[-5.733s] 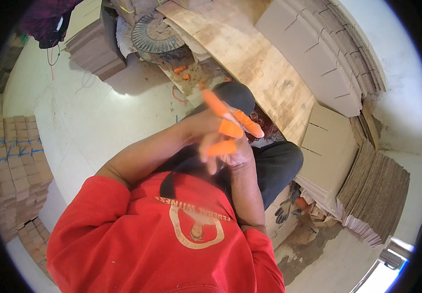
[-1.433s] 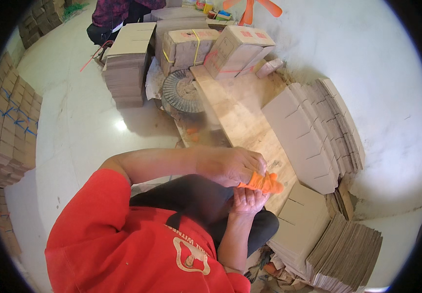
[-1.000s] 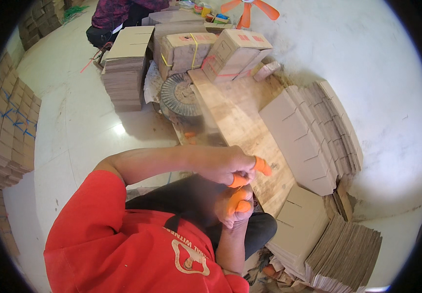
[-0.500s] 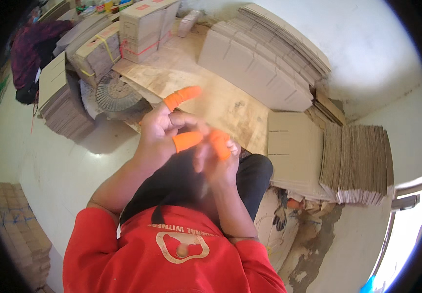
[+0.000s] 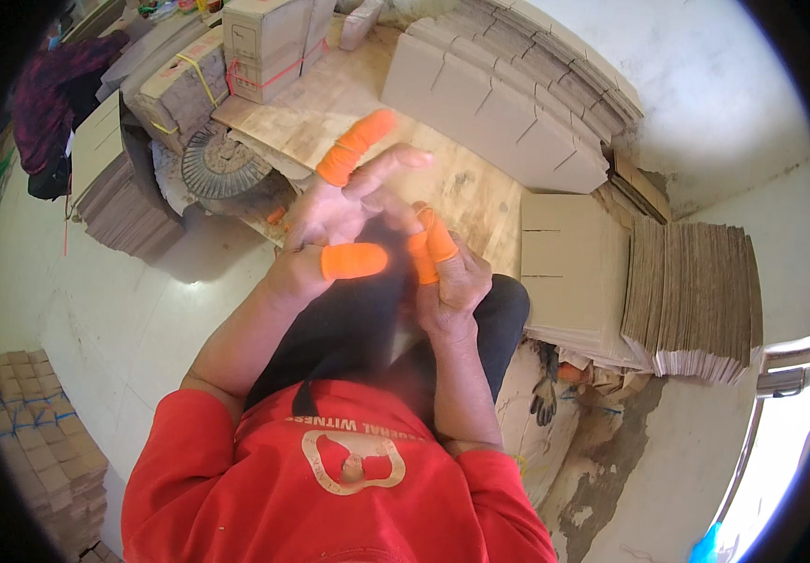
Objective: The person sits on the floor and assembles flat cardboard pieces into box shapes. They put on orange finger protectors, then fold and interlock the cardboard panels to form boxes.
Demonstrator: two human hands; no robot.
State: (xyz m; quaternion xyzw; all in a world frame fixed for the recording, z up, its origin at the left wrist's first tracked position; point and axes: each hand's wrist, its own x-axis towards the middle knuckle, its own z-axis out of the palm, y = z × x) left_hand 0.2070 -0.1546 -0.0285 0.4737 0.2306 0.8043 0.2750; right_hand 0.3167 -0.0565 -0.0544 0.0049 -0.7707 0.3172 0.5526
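Left hand (image 5: 330,218) has opened wider since half a second ago, covered index finger raised straighter; fingers apart. Right hand (image 5: 458,283): covered fingers just beside each other, at a left fingertip; clamped on it or not, cannot tell. Orange finger covers (image 5: 354,261) worn, two on each hand. Beyond, wooden counter (image 5: 466,202), flat boxes (image 5: 494,98) along its far right side. Cardboard pile (image 5: 569,263) to right. Dark glove (image 5: 544,402) lower, near right.
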